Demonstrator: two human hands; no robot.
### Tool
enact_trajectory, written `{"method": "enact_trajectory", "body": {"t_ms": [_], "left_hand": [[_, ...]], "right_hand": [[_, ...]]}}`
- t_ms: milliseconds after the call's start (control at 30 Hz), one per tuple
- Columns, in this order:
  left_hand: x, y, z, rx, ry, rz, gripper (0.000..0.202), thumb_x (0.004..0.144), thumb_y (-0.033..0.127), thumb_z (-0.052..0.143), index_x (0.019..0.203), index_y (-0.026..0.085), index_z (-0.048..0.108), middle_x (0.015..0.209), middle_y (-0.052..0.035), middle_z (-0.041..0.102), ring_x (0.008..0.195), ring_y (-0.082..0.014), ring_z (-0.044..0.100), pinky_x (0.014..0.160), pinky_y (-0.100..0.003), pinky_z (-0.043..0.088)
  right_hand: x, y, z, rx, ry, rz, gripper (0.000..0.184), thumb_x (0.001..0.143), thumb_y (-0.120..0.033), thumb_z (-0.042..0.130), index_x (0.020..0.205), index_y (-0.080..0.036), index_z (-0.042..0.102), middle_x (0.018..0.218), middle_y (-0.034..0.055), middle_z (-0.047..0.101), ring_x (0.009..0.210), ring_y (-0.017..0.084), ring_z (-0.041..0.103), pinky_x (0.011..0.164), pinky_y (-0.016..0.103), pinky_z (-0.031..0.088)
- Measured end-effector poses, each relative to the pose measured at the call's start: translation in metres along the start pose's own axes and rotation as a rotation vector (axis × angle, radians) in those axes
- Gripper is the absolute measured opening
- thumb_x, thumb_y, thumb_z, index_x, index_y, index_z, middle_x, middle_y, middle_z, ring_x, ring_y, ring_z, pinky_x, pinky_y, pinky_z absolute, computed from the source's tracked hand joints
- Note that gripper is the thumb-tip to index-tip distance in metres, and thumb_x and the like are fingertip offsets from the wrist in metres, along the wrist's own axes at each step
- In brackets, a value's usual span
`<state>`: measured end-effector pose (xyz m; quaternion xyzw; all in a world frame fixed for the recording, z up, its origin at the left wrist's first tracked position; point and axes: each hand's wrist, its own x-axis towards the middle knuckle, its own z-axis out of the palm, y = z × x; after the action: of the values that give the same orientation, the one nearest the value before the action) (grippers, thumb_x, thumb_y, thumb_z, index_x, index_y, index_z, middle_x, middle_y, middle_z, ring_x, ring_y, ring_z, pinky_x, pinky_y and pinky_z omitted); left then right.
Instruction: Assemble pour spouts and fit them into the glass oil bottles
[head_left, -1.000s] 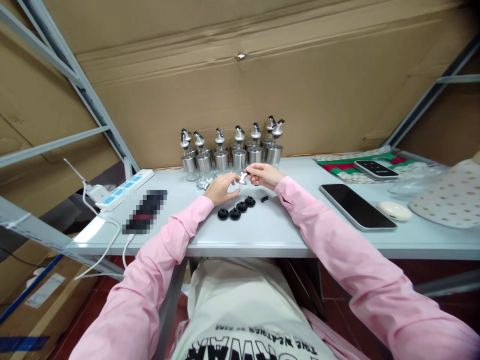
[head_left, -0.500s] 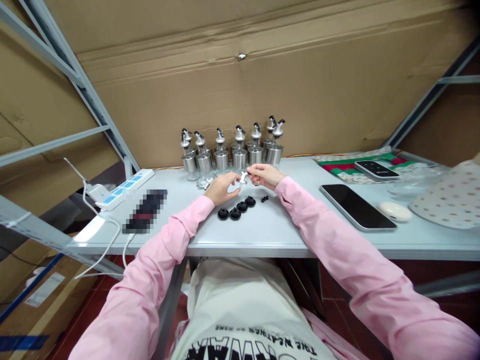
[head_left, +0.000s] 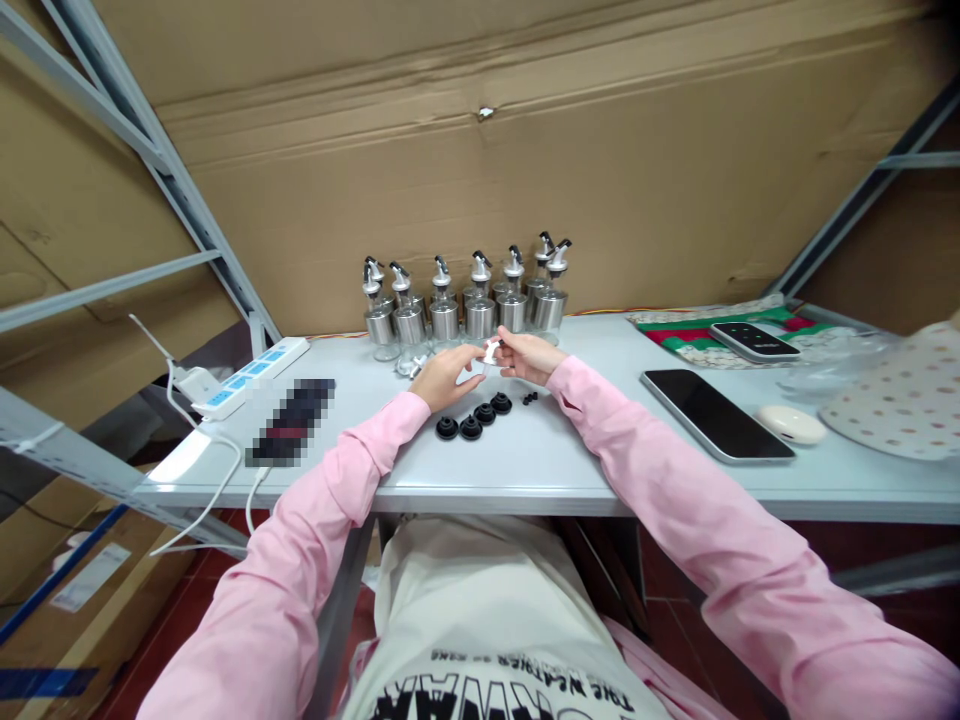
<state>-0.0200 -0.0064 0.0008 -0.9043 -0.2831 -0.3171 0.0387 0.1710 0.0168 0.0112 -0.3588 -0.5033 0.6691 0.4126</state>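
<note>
My left hand (head_left: 442, 376) and my right hand (head_left: 525, 355) meet above the white table (head_left: 540, 460), both pinching a small white spout piece (head_left: 490, 353) between their fingertips. Just in front of them lie several black round caps (head_left: 471, 420) in a row, with a few tiny black bits (head_left: 529, 398) to their right. Behind the hands stand several glass and steel oil bottles (head_left: 480, 300) with metal pour spouts, lined up against the cardboard wall.
A black phone (head_left: 716, 412), a white oval case (head_left: 789, 423) and a remote (head_left: 754, 340) on a striped cloth lie to the right. A blurred dark object (head_left: 292, 420) and a white power strip (head_left: 247, 375) with cables sit on the left. Metal shelf struts flank the table.
The small white piece and both hands' fingertips have shifted slightly up and right; otherwise the scene is unchanged.
</note>
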Motion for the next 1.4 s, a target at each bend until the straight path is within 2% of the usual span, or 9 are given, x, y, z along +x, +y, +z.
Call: {"method": "enact_trajectory", "body": {"t_ms": [100, 367, 633, 867, 1033, 1100, 1200, 1300, 1400], "left_hand": [[0.000, -0.001, 0.001, -0.006, 0.022, 0.022, 0.026, 0.084, 0.027, 0.051, 0.108, 0.017, 0.048, 0.095, -0.0041, 0.061, 0.077, -0.0128, 0.058, 0.079, -0.028, 0.045], [-0.001, -0.003, 0.001, -0.021, 0.028, 0.038, 0.025, 0.084, 0.027, 0.053, 0.106, 0.017, 0.048, 0.098, -0.0042, 0.060, 0.074, -0.0114, 0.058, 0.079, -0.027, 0.045], [-0.001, -0.002, 0.002, -0.022, -0.012, -0.046, 0.032, 0.081, 0.028, 0.057, 0.110, 0.019, 0.047, 0.095, -0.0014, 0.061, 0.077, -0.0116, 0.059, 0.081, -0.027, 0.044], [0.000, 0.002, 0.001, -0.029, -0.032, -0.092, 0.029, 0.081, 0.031, 0.057, 0.106, 0.018, 0.048, 0.087, -0.0007, 0.061, 0.080, -0.0135, 0.060, 0.081, -0.027, 0.044], [0.002, 0.001, -0.004, 0.006, -0.053, -0.113, 0.025, 0.084, 0.027, 0.049, 0.107, 0.018, 0.049, 0.099, -0.0035, 0.062, 0.086, -0.0149, 0.059, 0.085, -0.029, 0.041], [0.003, -0.005, -0.009, 0.079, -0.025, -0.183, 0.025, 0.083, 0.018, 0.043, 0.107, 0.018, 0.050, 0.104, -0.0052, 0.061, 0.095, -0.0169, 0.057, 0.088, -0.031, 0.039], [0.001, -0.019, -0.018, 0.212, -0.002, -0.378, 0.033, 0.078, 0.009, 0.038, 0.106, 0.018, 0.052, 0.109, -0.0066, 0.060, 0.107, -0.0208, 0.051, 0.092, -0.036, 0.036], [-0.003, -0.032, -0.022, 0.271, -0.098, -0.539, 0.037, 0.075, 0.010, 0.040, 0.109, 0.019, 0.051, 0.114, -0.0068, 0.059, 0.108, -0.0238, 0.050, 0.092, -0.040, 0.036], [-0.007, -0.038, -0.019, 0.256, -0.226, -0.587, 0.037, 0.077, 0.016, 0.042, 0.113, 0.022, 0.048, 0.118, -0.0061, 0.059, 0.109, -0.0248, 0.050, 0.092, -0.043, 0.036]], "right_hand": [[-0.001, 0.000, 0.002, 0.015, -0.040, 0.033, 0.039, 0.074, -0.053, 0.060, 0.073, -0.014, 0.057, 0.058, -0.0047, 0.046, 0.051, 0.005, 0.040, 0.050, 0.019, 0.034], [0.000, 0.003, 0.000, 0.056, -0.096, 0.007, 0.038, 0.072, -0.052, 0.063, 0.078, -0.015, 0.059, 0.058, -0.0054, 0.045, 0.054, 0.006, 0.043, 0.054, 0.020, 0.037], [0.000, 0.001, 0.005, 0.046, -0.043, -0.013, 0.038, 0.070, -0.051, 0.065, 0.075, -0.014, 0.056, 0.053, -0.0065, 0.042, 0.052, 0.006, 0.043, 0.054, 0.020, 0.035], [-0.004, -0.001, 0.010, 0.051, -0.053, -0.050, 0.036, 0.074, -0.049, 0.063, 0.072, -0.014, 0.057, 0.051, -0.0071, 0.038, 0.048, 0.006, 0.036, 0.060, 0.023, 0.040], [-0.004, -0.004, 0.012, 0.071, 0.002, -0.049, 0.037, 0.076, -0.052, 0.058, 0.069, -0.016, 0.056, 0.050, -0.0064, 0.037, 0.048, 0.007, 0.038, 0.058, 0.023, 0.041], [-0.003, -0.006, 0.010, 0.099, 0.050, -0.051, 0.038, 0.077, -0.054, 0.055, 0.070, -0.017, 0.055, 0.052, -0.0051, 0.041, 0.051, 0.008, 0.043, 0.055, 0.021, 0.041], [-0.004, -0.011, 0.007, 0.140, 0.150, -0.054, 0.039, 0.079, -0.055, 0.052, 0.069, -0.018, 0.054, 0.055, -0.0023, 0.048, 0.058, 0.010, 0.052, 0.053, 0.020, 0.041], [-0.006, -0.014, 0.005, 0.186, 0.190, -0.039, 0.040, 0.081, -0.055, 0.048, 0.070, -0.017, 0.053, 0.060, 0.0000, 0.056, 0.062, 0.011, 0.057, 0.056, 0.022, 0.045], [-0.006, -0.013, 0.004, 0.226, 0.183, -0.022, 0.042, 0.082, -0.057, 0.044, 0.072, -0.017, 0.052, 0.066, 0.0036, 0.063, 0.064, 0.013, 0.061, 0.062, 0.025, 0.049]]}}
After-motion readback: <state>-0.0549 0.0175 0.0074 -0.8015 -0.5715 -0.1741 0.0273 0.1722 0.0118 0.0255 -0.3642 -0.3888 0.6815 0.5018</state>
